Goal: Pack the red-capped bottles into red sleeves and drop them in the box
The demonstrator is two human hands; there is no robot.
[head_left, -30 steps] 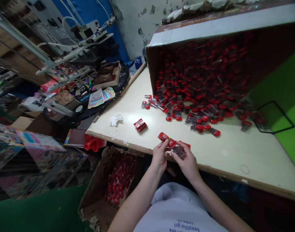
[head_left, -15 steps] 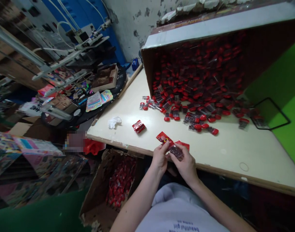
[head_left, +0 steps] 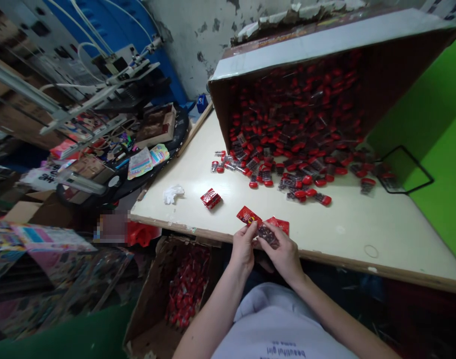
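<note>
I'm pinching the packet strip (head_left: 263, 232) in my left grip (head_left: 243, 247) and right grip (head_left: 283, 258), just over the tabletop (head_left: 362, 234) edge; a slip risks dropping it toward the carton (head_left: 147, 294) below.

Loose pkts (head_left: 300, 195) prob. further L

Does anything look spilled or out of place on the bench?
Yes: the tilted brown cardboard carton opens onto the cream tabletop, and clear red-capped packets spill from it across the surface, looking loose and scattered.
</note>
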